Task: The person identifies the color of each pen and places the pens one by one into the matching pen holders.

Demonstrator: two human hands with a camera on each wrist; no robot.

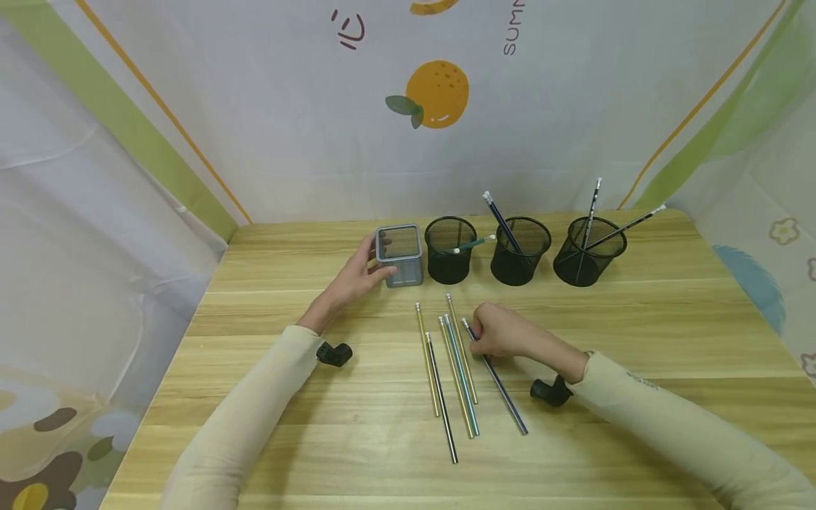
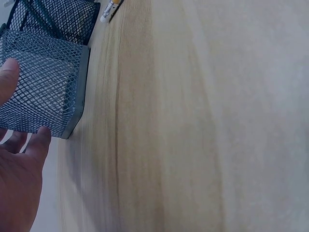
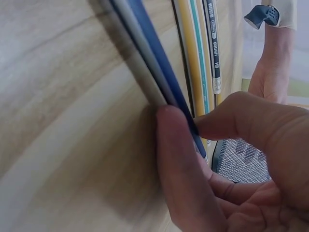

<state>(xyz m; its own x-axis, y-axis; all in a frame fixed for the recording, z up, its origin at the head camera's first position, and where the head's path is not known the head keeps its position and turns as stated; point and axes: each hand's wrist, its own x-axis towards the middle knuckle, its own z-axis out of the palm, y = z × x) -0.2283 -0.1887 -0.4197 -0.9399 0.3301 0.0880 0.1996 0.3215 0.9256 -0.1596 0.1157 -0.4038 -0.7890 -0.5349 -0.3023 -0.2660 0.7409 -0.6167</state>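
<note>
My left hand point(image 1: 355, 278) grips a grey square mesh pencil holder point(image 1: 406, 275), its thumb at the front and its fingers around the far left side. In the left wrist view the thumb and fingertips are on the mesh holder point(image 2: 41, 92). On the right, my right hand point(image 1: 508, 331) pinches a dark blue pencil point(image 1: 506, 397) near its eraser end between thumb and forefinger. Left of that pencil lie several others, among them a teal pencil point(image 1: 460, 368), a black pencil point(image 1: 442, 398) and yellow-gold pencils point(image 1: 428, 360), erasers toward the holders.
Three round black mesh holders stand right of the grey one: one with a green pencil point(image 1: 474, 244) in it, a middle holder point(image 1: 513, 269) with dark blue pencils, and a right holder point(image 1: 574, 270) with black-patterned pencils. A printed cloth point(image 1: 287, 142) hangs behind the wooden table point(image 1: 255, 297).
</note>
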